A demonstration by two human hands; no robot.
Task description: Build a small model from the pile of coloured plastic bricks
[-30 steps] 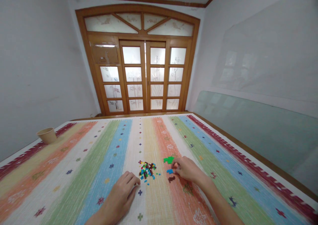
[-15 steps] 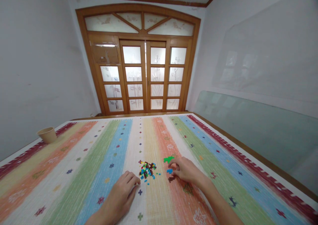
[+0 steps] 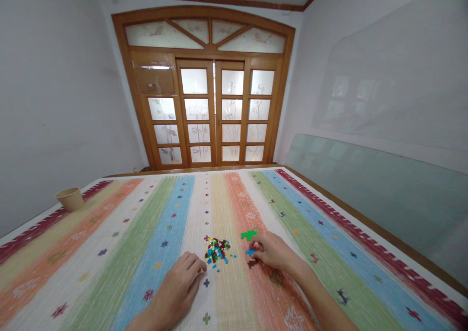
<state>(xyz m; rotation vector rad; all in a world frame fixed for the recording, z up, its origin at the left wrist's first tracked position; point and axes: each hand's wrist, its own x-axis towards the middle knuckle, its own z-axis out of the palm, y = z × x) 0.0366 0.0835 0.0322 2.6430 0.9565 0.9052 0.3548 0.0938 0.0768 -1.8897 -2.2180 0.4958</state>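
Observation:
A small heap of mixed-colour toy building bricks [image 3: 218, 249] lies on the striped cloth between my hands. My left hand [image 3: 188, 275] rests just left of it, fingers curled in and together, with no brick showing in them. To the right of the heap, my right hand [image 3: 268, 250] reaches over the sorted bricks with its fingers pinched at the blue bricks [image 3: 249, 253]; whatever is between the fingertips is hidden. Green bricks [image 3: 248, 235] lie grouped just beyond those fingers. Dark brown bricks [image 3: 252, 263] sit on the near side, partly under the hand.
A tan paper cup [image 3: 69, 199] stands at the far left of the table. The striped tablecloth [image 3: 146, 233] covers the tabletop. A pale green padded backrest [image 3: 365, 184] runs along the right side, and wooden doors [image 3: 212, 116] with glass panes stand beyond the table.
My right fingertips have shifted slightly at the blue bricks, which are now partly covered by them. My left hand and the mixed heap have stayed where they were.

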